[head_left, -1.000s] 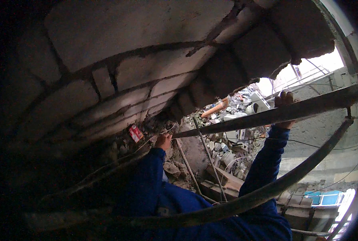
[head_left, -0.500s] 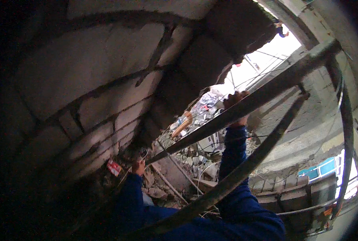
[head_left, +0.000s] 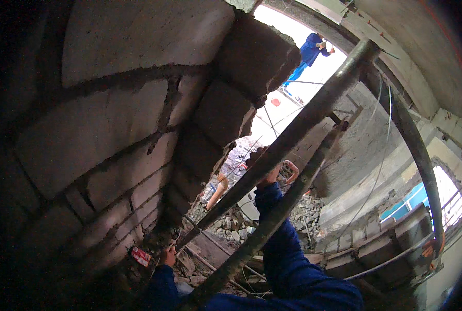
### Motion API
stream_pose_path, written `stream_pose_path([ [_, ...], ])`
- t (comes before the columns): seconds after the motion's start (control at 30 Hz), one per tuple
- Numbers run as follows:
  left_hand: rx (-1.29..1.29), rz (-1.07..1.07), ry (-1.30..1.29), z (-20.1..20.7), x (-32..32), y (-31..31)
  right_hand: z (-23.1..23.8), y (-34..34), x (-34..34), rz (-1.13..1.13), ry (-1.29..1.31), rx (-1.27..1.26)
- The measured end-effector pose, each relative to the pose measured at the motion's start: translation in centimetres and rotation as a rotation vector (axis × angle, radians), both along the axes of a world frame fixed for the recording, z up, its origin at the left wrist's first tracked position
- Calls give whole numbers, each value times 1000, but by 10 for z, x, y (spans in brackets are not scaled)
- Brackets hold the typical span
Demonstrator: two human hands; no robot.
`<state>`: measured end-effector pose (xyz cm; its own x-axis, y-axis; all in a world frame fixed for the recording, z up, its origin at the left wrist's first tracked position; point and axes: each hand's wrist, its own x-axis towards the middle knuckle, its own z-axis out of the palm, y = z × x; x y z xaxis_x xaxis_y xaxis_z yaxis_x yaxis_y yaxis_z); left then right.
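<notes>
Head view showed a rough grey block wall with crumbly mortar joints. Right hand, in a blue sleeve, had its fingers wrapped around a round, dusty metal scaffold pipe slanting overhead. Left hand reached low beside the wall near rubble; its fingers' spread could not be told.

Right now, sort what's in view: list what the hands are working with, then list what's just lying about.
In use:
- right hand, gripping the grey metal scaffold pole
- left hand, low against the grey block wall

Lying about:
- broken grey rubble heap
- small red packet
- second grey scaffold pole
- person in blue, far off
</notes>
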<state>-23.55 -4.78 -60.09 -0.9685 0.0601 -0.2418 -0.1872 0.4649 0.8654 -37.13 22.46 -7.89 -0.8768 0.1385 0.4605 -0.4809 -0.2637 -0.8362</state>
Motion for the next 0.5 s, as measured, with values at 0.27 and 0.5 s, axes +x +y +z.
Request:
stream_pose_path([
  [0.27, 22, -76, -93, 21, 16, -21, -41, 15, 5, -339, 129, 578],
  [0.5, 48, -132, -248, 23, 7, -32, -63, 25, -7, 338, 177, -161],
])
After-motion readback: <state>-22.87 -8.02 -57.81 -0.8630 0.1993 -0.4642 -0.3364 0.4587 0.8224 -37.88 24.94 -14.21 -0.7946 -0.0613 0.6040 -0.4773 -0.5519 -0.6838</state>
